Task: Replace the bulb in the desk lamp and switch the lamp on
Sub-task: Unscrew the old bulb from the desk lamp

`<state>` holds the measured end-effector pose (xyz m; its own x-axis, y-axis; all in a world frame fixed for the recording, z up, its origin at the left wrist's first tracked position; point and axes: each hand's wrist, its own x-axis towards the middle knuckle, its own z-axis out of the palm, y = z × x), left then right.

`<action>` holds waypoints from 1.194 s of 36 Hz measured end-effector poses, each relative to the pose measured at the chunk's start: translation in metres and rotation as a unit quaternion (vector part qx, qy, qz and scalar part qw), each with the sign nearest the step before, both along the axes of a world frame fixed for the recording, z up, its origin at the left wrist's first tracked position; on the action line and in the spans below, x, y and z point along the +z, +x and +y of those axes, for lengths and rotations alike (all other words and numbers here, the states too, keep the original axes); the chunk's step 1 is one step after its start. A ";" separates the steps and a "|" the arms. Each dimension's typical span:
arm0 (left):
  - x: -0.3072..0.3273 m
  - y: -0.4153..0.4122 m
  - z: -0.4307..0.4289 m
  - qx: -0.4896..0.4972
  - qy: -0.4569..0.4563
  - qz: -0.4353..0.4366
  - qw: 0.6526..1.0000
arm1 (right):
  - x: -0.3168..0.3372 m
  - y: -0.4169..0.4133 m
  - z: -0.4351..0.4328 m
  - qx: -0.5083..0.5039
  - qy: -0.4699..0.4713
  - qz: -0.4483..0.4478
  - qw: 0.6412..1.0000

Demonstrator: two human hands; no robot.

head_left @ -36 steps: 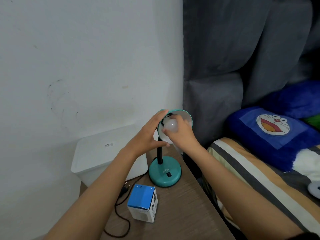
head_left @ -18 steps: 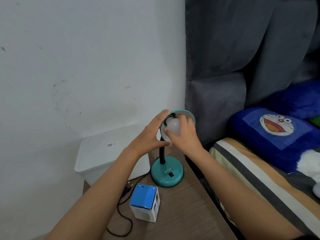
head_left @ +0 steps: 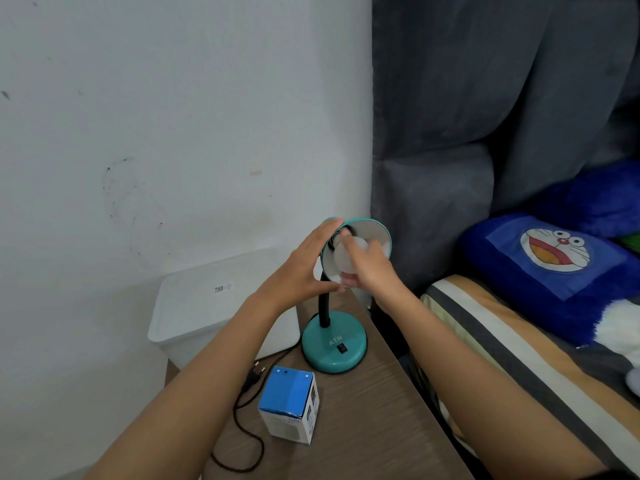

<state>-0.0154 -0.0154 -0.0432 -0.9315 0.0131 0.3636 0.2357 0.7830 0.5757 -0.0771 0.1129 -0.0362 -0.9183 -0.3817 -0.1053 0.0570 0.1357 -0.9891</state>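
A teal desk lamp stands on the wooden bedside table (head_left: 363,420), its round base (head_left: 334,344) carrying a black switch (head_left: 341,347). The teal shade (head_left: 375,233) tilts towards me on a black neck. My left hand (head_left: 301,271) cups the shade's left side from behind. My right hand (head_left: 369,268) grips a white bulb (head_left: 344,259) sitting in the shade at the socket. A blue and white bulb box (head_left: 291,403) stands in front of the base.
The lamp's black cord and plug (head_left: 254,374) lie unplugged on the table by the box. A white plastic bin (head_left: 207,306) sits against the wall on the left. To the right is a bed with a striped sheet (head_left: 502,341) and a blue cartoon pillow (head_left: 554,258).
My right hand has shifted its grip round the bulb, with fingers lower on it. The left hand stays on the shade. The view has drifted slightly.
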 end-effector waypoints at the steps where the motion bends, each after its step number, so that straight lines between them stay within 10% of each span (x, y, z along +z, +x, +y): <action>1: 0.000 0.000 0.000 0.001 0.001 0.000 1.000 | 0.002 -0.001 -0.001 0.003 -0.018 -0.043 0.999; 9: -0.002 -0.001 -0.001 0.001 0.013 -0.006 1.000 | -0.009 -0.001 0.004 0.026 0.211 0.316 0.925; 16: -0.002 0.000 -0.002 0.000 0.006 -0.006 1.000 | 0.006 -0.007 0.003 0.026 0.075 0.053 0.995; 25: 0.000 0.001 0.001 -0.002 0.016 -0.009 1.000 | -0.009 0.001 0.007 0.038 0.303 0.398 0.865; 30: -0.001 0.000 -0.001 0.001 0.008 -0.010 1.000 | -0.002 0.003 0.003 -0.023 0.084 0.189 0.978; 35: -0.001 0.000 -0.002 0.001 0.001 -0.011 1.000 | 0.006 -0.008 -0.002 0.012 -0.003 -0.082 0.997; 43: -0.001 -0.001 -0.001 -0.003 -0.005 -0.012 1.000 | 0.000 -0.001 0.001 -0.021 0.228 0.268 0.936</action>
